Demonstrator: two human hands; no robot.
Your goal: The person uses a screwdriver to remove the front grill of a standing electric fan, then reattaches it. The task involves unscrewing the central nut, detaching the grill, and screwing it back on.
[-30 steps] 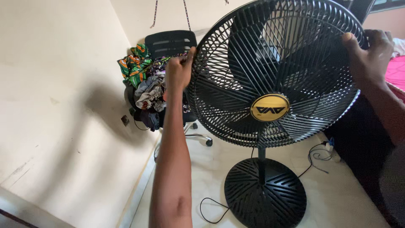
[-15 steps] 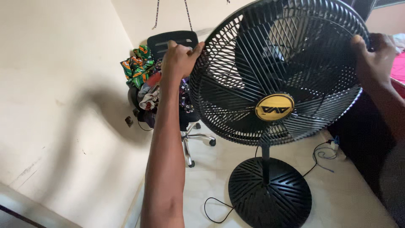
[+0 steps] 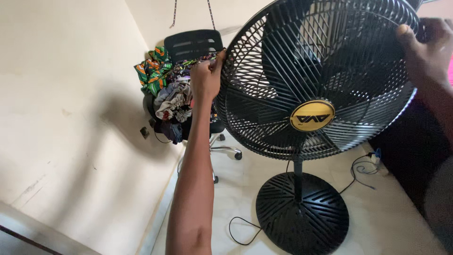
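fan grille (image 3: 283, 71) — left hand (image 3: 204, 80) clamped on rim | right hand (image 3: 427, 49) clamped opposite rim

Passage left of the fan grille (image 3: 330, 61) is narrowed by the clothes-heaped office chair (image 3: 188, 89), while bare floor (image 3: 226, 198) is left open below.

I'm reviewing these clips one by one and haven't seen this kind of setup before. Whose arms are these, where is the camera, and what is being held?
The camera sits on a person's head and looks down, so both bare arms are that person's own. The left hand has its grip on the left rim of a black standing fan's round grille; the right hand holds the right rim. The grille has a gold badge at its centre. The fan's round base stands on a pale floor with a black cord. Behind stands an office chair piled with clothes.
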